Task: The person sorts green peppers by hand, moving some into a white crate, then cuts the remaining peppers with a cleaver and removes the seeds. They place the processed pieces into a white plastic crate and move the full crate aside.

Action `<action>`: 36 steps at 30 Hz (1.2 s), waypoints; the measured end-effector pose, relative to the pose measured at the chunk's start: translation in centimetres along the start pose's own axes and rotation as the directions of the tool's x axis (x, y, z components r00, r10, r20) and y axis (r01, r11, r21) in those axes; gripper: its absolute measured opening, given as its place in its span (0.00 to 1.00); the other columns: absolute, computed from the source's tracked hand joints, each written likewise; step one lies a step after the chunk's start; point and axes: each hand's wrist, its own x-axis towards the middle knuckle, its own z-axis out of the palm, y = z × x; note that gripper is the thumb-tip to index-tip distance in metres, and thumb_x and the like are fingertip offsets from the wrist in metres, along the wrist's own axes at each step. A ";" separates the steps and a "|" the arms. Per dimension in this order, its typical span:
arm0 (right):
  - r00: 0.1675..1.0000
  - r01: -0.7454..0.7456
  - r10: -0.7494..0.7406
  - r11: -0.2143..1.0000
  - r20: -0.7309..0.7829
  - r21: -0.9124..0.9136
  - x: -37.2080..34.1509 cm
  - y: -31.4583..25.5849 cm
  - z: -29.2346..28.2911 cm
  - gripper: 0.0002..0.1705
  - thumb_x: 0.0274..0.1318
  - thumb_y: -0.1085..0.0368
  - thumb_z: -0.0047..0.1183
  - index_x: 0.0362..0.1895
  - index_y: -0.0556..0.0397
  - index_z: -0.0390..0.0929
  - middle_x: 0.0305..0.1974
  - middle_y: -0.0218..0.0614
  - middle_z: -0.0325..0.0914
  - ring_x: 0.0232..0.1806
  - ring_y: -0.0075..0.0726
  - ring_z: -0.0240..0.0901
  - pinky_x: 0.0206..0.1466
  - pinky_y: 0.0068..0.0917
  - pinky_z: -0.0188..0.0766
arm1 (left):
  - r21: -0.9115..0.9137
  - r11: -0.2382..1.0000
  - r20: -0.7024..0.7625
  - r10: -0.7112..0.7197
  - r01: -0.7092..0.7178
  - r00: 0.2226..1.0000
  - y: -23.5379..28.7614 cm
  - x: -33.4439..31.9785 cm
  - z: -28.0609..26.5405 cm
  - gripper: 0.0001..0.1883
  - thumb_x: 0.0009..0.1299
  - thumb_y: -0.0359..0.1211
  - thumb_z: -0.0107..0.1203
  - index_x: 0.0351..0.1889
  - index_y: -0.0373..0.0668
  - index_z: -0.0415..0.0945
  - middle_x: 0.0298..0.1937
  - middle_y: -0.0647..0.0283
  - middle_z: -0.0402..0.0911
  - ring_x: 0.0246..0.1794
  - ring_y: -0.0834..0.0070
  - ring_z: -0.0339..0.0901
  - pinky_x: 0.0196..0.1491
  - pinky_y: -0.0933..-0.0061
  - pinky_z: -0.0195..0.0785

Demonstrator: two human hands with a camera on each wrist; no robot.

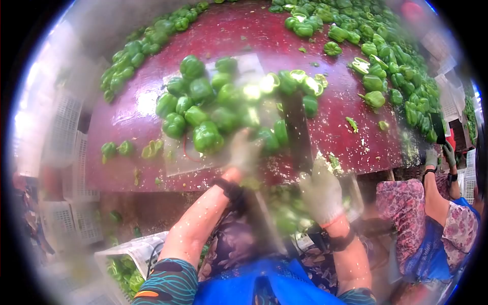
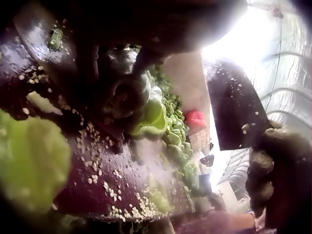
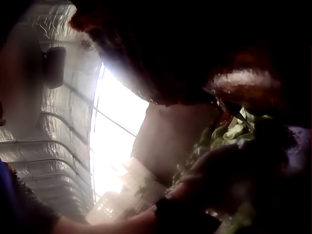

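Observation:
My gloved left hand [image 1: 245, 150] is at the near edge of the board, blurred in the head view. In the left wrist view its fingers come down around a green bell pepper [image 2: 127, 95], much of it in shadow. My gloved right hand [image 1: 321, 190] grips a cleaver, whose broad dark blade [image 1: 296, 129] stands upright just right of the peppers. Seeds dot the blade [image 2: 236, 105] in the left wrist view. Whole green peppers [image 1: 201, 90] are heaped beyond my left hand, and cut halves [image 1: 311, 85] with pale insides lie behind the blade. The right wrist view is mostly dark.
A red table [image 1: 335, 122] strewn with seeds carries long pepper piles [image 1: 396, 66] at right and back left [image 1: 134, 53]. Below my hands are more peppers [image 1: 290, 213]; a white crate [image 1: 134, 246] stands at lower left. Another person [image 1: 437, 218] works at the right.

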 end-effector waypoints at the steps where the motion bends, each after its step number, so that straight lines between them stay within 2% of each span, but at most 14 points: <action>1: 1.000 -0.018 0.018 1.000 0.005 0.009 0.1 -0.6 -0.5 0.14 0.57 0.63 0.51 0.41 0.60 0.66 0.24 0.52 0.75 0.31 0.61 0.77 0.35 0.48 0.75 | 0.005 1.000 0.004 -0.010 0.010 1.000 0.7 -0.2 -0.2 0.19 0.63 0.32 0.63 0.51 0.35 0.77 0.37 0.61 0.82 0.34 0.79 0.77 0.40 0.75 0.74; 3: 0.991 -0.136 0.136 0.988 0.000 0.071 0.5 -2.5 -1.6 0.15 0.56 0.64 0.51 0.42 0.61 0.68 0.24 0.50 0.75 0.31 0.59 0.78 0.36 0.45 0.76 | 0.013 1.000 0.012 -0.011 0.011 1.000 1.1 -0.4 -0.5 0.20 0.63 0.32 0.63 0.52 0.35 0.76 0.38 0.61 0.82 0.35 0.78 0.77 0.40 0.75 0.74; 5: 0.988 0.036 -0.017 0.992 0.156 -0.123 1.3 -2.1 0.3 0.15 0.56 0.65 0.52 0.43 0.63 0.70 0.25 0.50 0.76 0.32 0.57 0.79 0.37 0.42 0.78 | 0.012 1.000 0.025 0.009 -0.010 1.000 0.9 -0.5 -0.6 0.20 0.63 0.31 0.63 0.53 0.35 0.76 0.38 0.60 0.82 0.35 0.77 0.78 0.41 0.74 0.74; 7: 0.855 0.038 0.062 0.983 0.516 -0.181 3.1 0.2 5.7 0.17 0.54 0.66 0.52 0.46 0.65 0.73 0.31 0.54 0.80 0.38 0.59 0.80 0.42 0.42 0.79 | -0.140 0.986 0.085 -0.083 0.094 0.993 0.8 -1.2 -0.2 0.21 0.63 0.30 0.63 0.54 0.35 0.75 0.38 0.59 0.82 0.36 0.76 0.78 0.41 0.73 0.74; 11: 0.863 -0.137 0.131 0.990 0.488 -0.025 4.1 2.4 8.0 0.17 0.54 0.63 0.48 0.44 0.63 0.75 0.41 0.62 0.80 0.46 0.64 0.78 0.52 0.50 0.74 | -0.156 0.962 0.154 -0.198 0.222 0.968 3.0 -1.1 -0.8 0.22 0.63 0.31 0.61 0.55 0.35 0.75 0.40 0.59 0.83 0.38 0.75 0.79 0.42 0.73 0.75; 18: 0.854 -0.351 0.359 0.932 0.376 -0.091 4.2 1.5 4.1 0.17 0.54 0.64 0.49 0.46 0.60 0.72 0.38 0.62 0.79 0.44 0.63 0.78 0.50 0.50 0.75 | 0.039 0.991 0.032 0.126 -0.127 0.992 0.6 0.3 -0.3 0.22 0.62 0.32 0.62 0.54 0.37 0.76 0.43 0.58 0.83 0.40 0.73 0.80 0.45 0.73 0.75; 21: 0.941 -0.139 0.167 0.984 0.295 -0.113 3.4 2.3 3.0 0.16 0.55 0.64 0.49 0.44 0.62 0.69 0.33 0.59 0.79 0.39 0.63 0.79 0.46 0.50 0.76 | 0.196 0.861 -0.070 0.490 -0.469 0.869 0.3 0.8 -3.2 0.18 0.62 0.31 0.63 0.51 0.39 0.78 0.43 0.57 0.83 0.44 0.66 0.80 0.49 0.68 0.75; 23: 0.937 -0.258 0.262 0.965 0.231 -0.047 2.6 2.3 3.2 0.15 0.55 0.64 0.50 0.42 0.62 0.68 0.29 0.56 0.79 0.35 0.60 0.80 0.41 0.47 0.78 | 0.593 0.605 -0.085 0.704 -0.532 0.705 3.2 1.1 -7.5 0.15 0.62 0.28 0.62 0.49 0.40 0.79 0.44 0.55 0.82 0.47 0.60 0.79 0.53 0.63 0.73; 25: 0.941 -0.248 0.253 0.967 0.224 -0.051 2.2 -0.2 1.2 0.14 0.55 0.65 0.50 0.42 0.61 0.68 0.28 0.54 0.79 0.33 0.60 0.80 0.39 0.47 0.78 | 0.641 0.758 -0.136 0.267 -0.121 0.954 4.8 3.0 -9.6 0.16 0.63 0.31 0.61 0.50 0.42 0.79 0.47 0.54 0.82 0.49 0.56 0.78 0.55 0.61 0.71; 26: 0.956 -0.172 0.173 0.985 0.236 -0.023 1.6 -1.1 0.8 0.14 0.56 0.64 0.50 0.42 0.61 0.68 0.27 0.53 0.79 0.33 0.58 0.80 0.39 0.46 0.78 | 0.749 0.595 0.076 0.359 -0.291 0.930 6.2 2.7 -11.1 0.19 0.63 0.34 0.61 0.52 0.43 0.79 0.49 0.52 0.81 0.51 0.55 0.78 0.57 0.61 0.70; 28: 0.890 0.087 0.013 0.976 0.456 -0.197 0.8 -0.8 3.5 0.18 0.58 0.59 0.51 0.45 0.61 0.70 0.29 0.55 0.80 0.36 0.58 0.81 0.40 0.46 0.78 | 0.742 0.649 0.059 0.190 -0.170 0.980 4.5 5.3 -11.1 0.21 0.62 0.36 0.62 0.54 0.44 0.78 0.50 0.52 0.81 0.52 0.55 0.78 0.57 0.62 0.69; 30: 0.797 -0.214 0.211 0.975 0.567 -0.062 1.8 -5.4 1.0 0.22 0.61 0.52 0.49 0.47 0.60 0.72 0.33 0.56 0.81 0.38 0.60 0.81 0.44 0.48 0.77 | 0.760 0.643 0.062 0.076 -0.097 0.995 4.8 5.8 -10.7 0.23 0.60 0.37 0.63 0.55 0.44 0.78 0.52 0.53 0.81 0.53 0.57 0.78 0.58 0.62 0.69; 33: 0.822 -0.136 0.114 0.991 0.558 -0.003 2.3 -4.8 3.1 0.24 0.61 0.49 0.49 0.47 0.59 0.71 0.34 0.56 0.82 0.39 0.62 0.81 0.46 0.49 0.76 | 0.751 0.635 0.109 0.148 -0.179 0.983 4.2 6.7 -10.5 0.22 0.59 0.34 0.62 0.54 0.48 0.80 0.51 0.53 0.81 0.53 0.58 0.78 0.59 0.62 0.69; 36: 0.802 -0.280 0.300 0.953 0.517 -0.118 3.3 -3.0 4.3 0.20 0.58 0.59 0.50 0.48 0.61 0.70 0.34 0.57 0.81 0.41 0.60 0.81 0.46 0.46 0.77 | 0.670 0.731 0.197 -0.012 -0.126 0.980 4.9 6.1 -10.6 0.22 0.58 0.32 0.61 0.53 0.53 0.81 0.51 0.55 0.81 0.54 0.60 0.77 0.60 0.63 0.68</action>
